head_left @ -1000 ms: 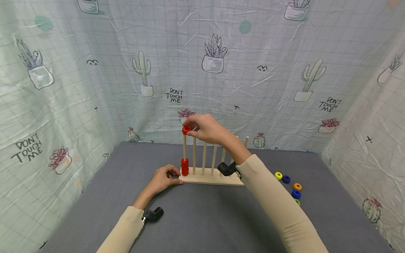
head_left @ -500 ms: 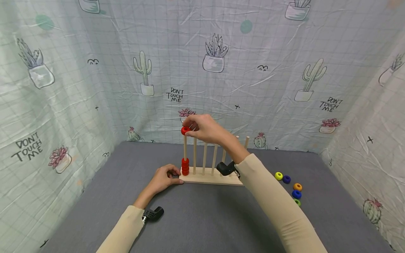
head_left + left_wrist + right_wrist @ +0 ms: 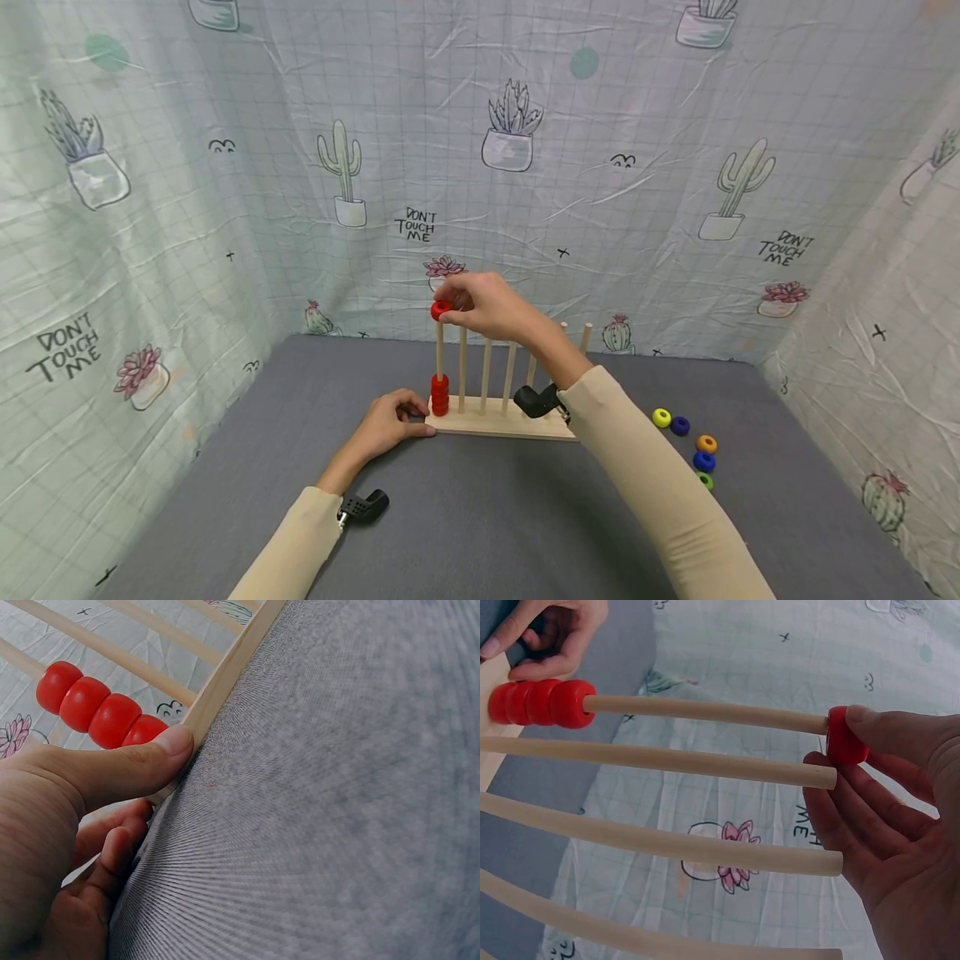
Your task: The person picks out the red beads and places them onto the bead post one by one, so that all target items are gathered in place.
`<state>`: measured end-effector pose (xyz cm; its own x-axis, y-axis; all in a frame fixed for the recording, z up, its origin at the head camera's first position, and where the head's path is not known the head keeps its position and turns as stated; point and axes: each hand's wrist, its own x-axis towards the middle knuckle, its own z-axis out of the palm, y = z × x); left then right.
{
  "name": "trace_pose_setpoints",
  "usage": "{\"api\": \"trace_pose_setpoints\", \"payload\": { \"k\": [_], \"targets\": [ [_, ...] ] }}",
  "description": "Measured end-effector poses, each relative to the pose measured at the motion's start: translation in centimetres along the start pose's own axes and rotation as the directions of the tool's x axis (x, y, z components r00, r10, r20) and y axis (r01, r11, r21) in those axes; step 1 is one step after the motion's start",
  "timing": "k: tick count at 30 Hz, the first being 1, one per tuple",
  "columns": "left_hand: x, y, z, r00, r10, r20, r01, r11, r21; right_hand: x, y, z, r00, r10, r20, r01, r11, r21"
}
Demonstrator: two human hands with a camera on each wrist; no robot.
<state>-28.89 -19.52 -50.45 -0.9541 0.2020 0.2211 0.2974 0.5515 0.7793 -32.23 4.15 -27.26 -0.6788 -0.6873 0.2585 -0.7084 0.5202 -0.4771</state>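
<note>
My right hand (image 3: 487, 308) pinches a red bead (image 3: 844, 735) between thumb and fingers at the tip of the leftmost peg (image 3: 705, 711). Whether the peg has entered its hole I cannot tell. Lower on that same peg, several red beads (image 3: 440, 396) are stacked against the base. The wooden peg stand (image 3: 487, 422) is upright on the table. At its left end my left hand (image 3: 382, 427) grips the base, with the thumb (image 3: 154, 765) on the front edge and the fingers partly hidden behind.
Bare wooden pegs (image 3: 485, 375) rise to the right of the red stack. On the right of the grey table (image 3: 480, 517) lie loose beads: yellow (image 3: 662, 418), purple (image 3: 680, 426), orange (image 3: 707, 444), blue (image 3: 704, 462) and green (image 3: 705, 481). A printed curtain (image 3: 420, 125) surrounds the table.
The pinched red bead has shifted slightly left over the peg's tip. The left hand and the stand have stayed in place.
</note>
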Motion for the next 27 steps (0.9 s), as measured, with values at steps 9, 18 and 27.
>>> {"api": "trace_pose_setpoints", "payload": {
  "k": [9, 18, 27],
  "targets": [
    [0.00, 0.11, -0.02, 1.000, 0.008, 0.000, -0.008, 1.000, -0.011, -0.10, 0.30, -0.02, 1.000, -0.010, -0.005, 0.010, 1.000, 0.019],
    [0.02, 0.10, -0.02, 1.000, -0.003, 0.001, 0.003, 1.000, -0.007, 0.12, 0.51, 0.17, 1.000, -0.028, 0.005, 0.028, 1.000, 0.012],
    [0.11, 0.17, -0.09, 1.000, 0.005, 0.001, -0.005, 1.000, 0.000, 0.23, 0.51, 0.16, 1.000, -0.014, 0.004, 0.014, 1.000, 0.008]
  ]
}}
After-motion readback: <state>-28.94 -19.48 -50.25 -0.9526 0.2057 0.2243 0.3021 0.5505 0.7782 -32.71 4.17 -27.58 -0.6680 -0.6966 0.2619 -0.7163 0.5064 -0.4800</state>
